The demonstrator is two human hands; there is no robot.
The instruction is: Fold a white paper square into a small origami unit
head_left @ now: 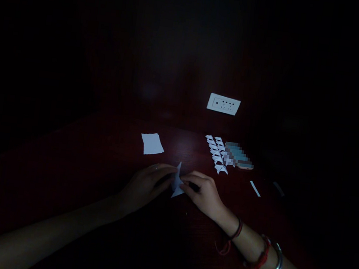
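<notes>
A small sheet of white paper (pixel 177 186), partly folded with a pointed top, is held between both hands above the dark red table. My left hand (pixel 150 183) grips its left side between thumb and fingers. On the other side, my right hand (pixel 203 193) pinches the paper's right edge with curled fingers. Beyond them, a small stack of white paper sheets (pixel 152 144) lies flat. To the right, several folded white paper pieces (pixel 216 150) sit in rows.
A phone (pixel 239 154), blurred out, lies beside the folded pieces. Nearer on the right is a narrow white paper strip (pixel 255 188), with a dim second strip (pixel 278 189) past it. A white wall socket (pixel 223 104) is on the back panel. The surroundings are very dark.
</notes>
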